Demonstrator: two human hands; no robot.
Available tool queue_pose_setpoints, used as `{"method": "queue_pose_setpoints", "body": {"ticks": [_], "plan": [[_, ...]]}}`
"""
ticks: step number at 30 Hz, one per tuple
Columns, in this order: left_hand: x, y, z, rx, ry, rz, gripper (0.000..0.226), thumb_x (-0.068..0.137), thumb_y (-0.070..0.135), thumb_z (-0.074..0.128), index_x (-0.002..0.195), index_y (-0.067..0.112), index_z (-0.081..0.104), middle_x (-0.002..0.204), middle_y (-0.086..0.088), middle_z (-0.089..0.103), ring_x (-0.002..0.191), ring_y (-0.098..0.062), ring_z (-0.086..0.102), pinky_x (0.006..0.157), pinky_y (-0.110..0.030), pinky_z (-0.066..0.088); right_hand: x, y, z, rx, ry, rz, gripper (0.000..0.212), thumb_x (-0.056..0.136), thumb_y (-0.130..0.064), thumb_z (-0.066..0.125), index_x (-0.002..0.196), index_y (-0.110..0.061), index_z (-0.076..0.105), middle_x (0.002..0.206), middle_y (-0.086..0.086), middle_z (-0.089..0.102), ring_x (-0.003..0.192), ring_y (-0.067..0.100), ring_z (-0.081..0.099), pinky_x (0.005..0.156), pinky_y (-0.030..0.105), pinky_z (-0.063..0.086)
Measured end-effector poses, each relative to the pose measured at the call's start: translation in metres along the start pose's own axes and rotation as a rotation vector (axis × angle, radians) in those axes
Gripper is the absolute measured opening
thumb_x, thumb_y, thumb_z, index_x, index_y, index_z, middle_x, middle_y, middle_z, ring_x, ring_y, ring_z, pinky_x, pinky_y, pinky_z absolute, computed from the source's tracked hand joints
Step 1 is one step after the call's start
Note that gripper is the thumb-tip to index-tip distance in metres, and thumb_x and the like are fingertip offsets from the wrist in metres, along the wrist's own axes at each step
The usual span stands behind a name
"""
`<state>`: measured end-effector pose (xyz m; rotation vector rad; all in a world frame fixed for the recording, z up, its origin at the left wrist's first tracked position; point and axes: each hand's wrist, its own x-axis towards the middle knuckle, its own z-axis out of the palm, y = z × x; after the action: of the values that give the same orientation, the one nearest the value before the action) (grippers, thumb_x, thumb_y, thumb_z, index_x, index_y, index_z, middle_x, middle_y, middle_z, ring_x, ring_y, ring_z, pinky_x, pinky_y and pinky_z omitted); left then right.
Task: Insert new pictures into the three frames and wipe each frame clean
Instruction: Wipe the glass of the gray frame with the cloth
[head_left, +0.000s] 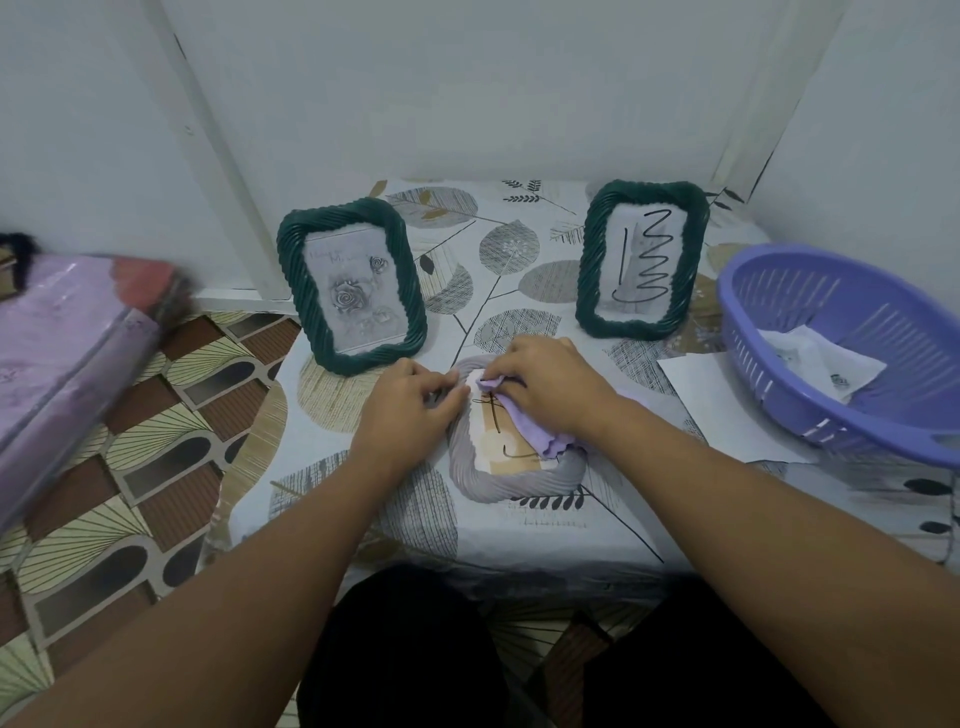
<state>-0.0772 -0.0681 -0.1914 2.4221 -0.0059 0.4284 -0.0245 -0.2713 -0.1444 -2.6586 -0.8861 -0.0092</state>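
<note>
Lying flat, grey frame (511, 483) sits beneath right hand (550, 384) pinching cloth (540, 436)

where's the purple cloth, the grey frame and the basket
purple cloth (540, 434), head view, on the loose part hanging below the right hand
grey frame (511, 486), head view, on its near bottom edge
basket (836, 306), head view, on its slotted inside wall

Both bare forearms reach forward from the lower corners and converge at the middle. The left hand (410, 402) lies palm down, fingers curled at the tips and pressing downward. The right hand (545, 382) sits just beside it — knuckles up, fingers bunched and pinching something soft — wrist slightly bent.
</note>
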Motion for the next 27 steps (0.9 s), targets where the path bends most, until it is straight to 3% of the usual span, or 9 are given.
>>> {"method": "queue_pose_setpoints", "body": {"ticks": [3, 8, 15, 27], "plan": [[0.0, -0.001, 0.0, -0.014, 0.002, -0.002, 0.032, 0.091, 0.048, 0.07, 0.113, 0.027, 0.079, 0.091, 0.003, 0.056, 0.087, -0.013, 0.055, 0.075, -0.034, 0.049, -0.005, 0.004, 0.0, 0.011, -0.01, 0.003, 0.024, 0.102, -0.037, 0.057, 0.12, -0.037, 0.073, 0.104, -0.003, 0.058, 0.102, 0.019, 0.055, 0.086, 0.034, 0.027], [0.0, 0.0, 0.0, -0.008, 0.001, -0.001, 0.031, 0.091, 0.048, 0.07, 0.111, 0.027, 0.079, 0.091, 0.005, 0.055, 0.087, -0.012, 0.055, 0.073, -0.033, 0.047, 0.001, -0.004, 0.0, 0.03, 0.007, 0.028, 0.023, 0.1, -0.036, 0.06, 0.118, -0.034, 0.074, 0.105, 0.0, 0.059, 0.101, 0.022, 0.058, 0.093, 0.041, 0.04], [0.0, 0.0, 0.001, -0.024, 0.009, 0.01, 0.03, 0.091, 0.044, 0.071, 0.111, 0.024, 0.08, 0.09, 0.002, 0.055, 0.086, -0.014, 0.055, 0.072, -0.03, 0.042, -0.009, 0.002, 0.002, 0.075, 0.016, 0.005, 0.019, 0.098, -0.039, 0.064, 0.112, -0.036, 0.077, 0.101, -0.001, 0.06, 0.095, 0.02, 0.058, 0.088, 0.04, 0.044], [0.001, 0.0, 0.001, -0.026, -0.006, -0.003, 0.031, 0.091, 0.045, 0.071, 0.112, 0.024, 0.079, 0.091, 0.004, 0.054, 0.088, -0.015, 0.055, 0.076, -0.034, 0.048, -0.003, 0.0, 0.003, 0.087, 0.03, 0.049, 0.02, 0.099, -0.039, 0.063, 0.113, -0.035, 0.076, 0.096, -0.004, 0.054, 0.089, 0.017, 0.05, 0.087, 0.04, 0.044]]}}
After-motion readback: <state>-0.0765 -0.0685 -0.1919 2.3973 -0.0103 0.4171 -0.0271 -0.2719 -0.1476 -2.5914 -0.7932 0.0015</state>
